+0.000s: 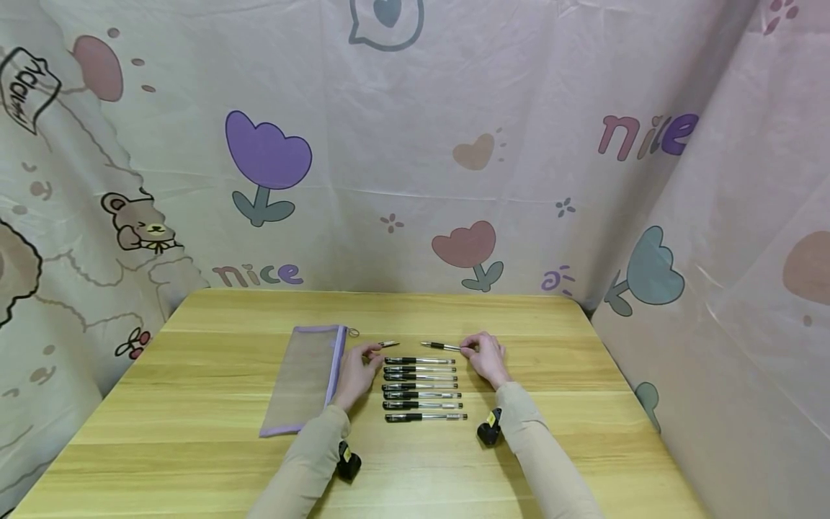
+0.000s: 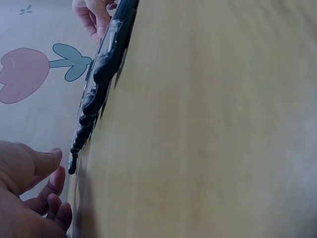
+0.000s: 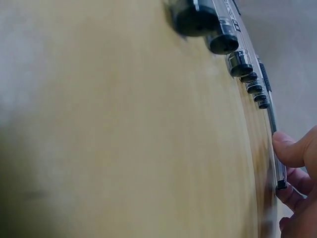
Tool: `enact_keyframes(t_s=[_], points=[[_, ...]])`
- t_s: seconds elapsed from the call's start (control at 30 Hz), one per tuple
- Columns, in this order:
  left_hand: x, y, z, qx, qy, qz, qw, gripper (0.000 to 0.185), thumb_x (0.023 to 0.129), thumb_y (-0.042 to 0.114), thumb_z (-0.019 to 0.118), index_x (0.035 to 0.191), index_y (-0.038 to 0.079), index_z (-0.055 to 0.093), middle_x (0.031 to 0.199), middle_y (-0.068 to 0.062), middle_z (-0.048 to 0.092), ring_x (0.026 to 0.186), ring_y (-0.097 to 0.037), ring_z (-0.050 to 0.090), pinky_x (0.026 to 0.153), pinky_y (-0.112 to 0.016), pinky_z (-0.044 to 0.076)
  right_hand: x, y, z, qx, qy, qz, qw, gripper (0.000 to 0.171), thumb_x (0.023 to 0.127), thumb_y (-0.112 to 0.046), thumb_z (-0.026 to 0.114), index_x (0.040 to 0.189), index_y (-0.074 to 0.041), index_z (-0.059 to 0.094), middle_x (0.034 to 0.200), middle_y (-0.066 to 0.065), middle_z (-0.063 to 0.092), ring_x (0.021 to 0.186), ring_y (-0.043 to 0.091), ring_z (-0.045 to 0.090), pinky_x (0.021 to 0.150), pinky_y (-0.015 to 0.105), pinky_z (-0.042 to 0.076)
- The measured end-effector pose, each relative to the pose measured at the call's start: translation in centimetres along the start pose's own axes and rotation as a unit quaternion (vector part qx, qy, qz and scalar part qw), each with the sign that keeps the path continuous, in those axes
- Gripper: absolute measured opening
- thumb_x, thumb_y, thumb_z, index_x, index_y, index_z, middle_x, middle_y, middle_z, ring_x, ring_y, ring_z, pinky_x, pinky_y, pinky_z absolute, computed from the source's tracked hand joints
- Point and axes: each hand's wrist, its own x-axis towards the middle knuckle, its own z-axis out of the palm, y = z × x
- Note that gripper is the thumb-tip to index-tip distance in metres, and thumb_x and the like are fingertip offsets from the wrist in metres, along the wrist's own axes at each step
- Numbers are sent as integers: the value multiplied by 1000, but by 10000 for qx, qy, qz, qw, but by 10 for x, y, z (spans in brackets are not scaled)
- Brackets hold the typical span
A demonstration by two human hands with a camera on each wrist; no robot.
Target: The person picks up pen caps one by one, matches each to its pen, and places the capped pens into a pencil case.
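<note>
Wooden table up front — R hand pinches the end of an uncapped pen lying just past the far end of a row of seven capped pens, thumb and fingers curled on it. L hand sits at the row's other end, fingertips at a small pen cap — can't tell if it's actually gripping it. Mesh pencil pouch w/ purple trim lies just beside the L hand.
</note>
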Motion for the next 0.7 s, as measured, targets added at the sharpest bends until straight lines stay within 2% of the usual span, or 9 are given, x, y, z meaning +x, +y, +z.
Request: enact_keyframes(t_s=[0.2,0.27,0.5,0.7], points=[[1,0,-1,-52,-10,-211,9998,24,92,2,68,116,-3,69,94,-15,68,77,-18,58,68,-24,45,-4,-1,-3,-2,5,-58,10000,6,92,-10,70,96,-10,75,110,11,71,119,34,56,106,55,27],[3,0,0,15,59,-146,9999,24,92,2,68,115,-4,70,94,-16,69,79,-20,60,70,-28,48,-5,-1,-4,8,10,-91,10000,6,92,-10,70,96,-11,75,109,10,73,117,34,57,104,55,28],[10,0,6,179,214,-246,9993,24,92,3,68,115,-4,70,98,-18,70,92,-30,63,88,-45,50,-12,-2,-7,40,73,-254,9996,5,91,-10,71,95,-11,75,100,7,75,100,27,61,94,48,30],[20,4,7,225,275,-164,9992,24,93,4,67,115,-6,69,99,-21,70,95,-34,62,90,-49,49,-15,-2,-7,64,76,-345,9994,5,93,-11,70,94,-11,75,96,5,75,91,23,58,87,44,28]])
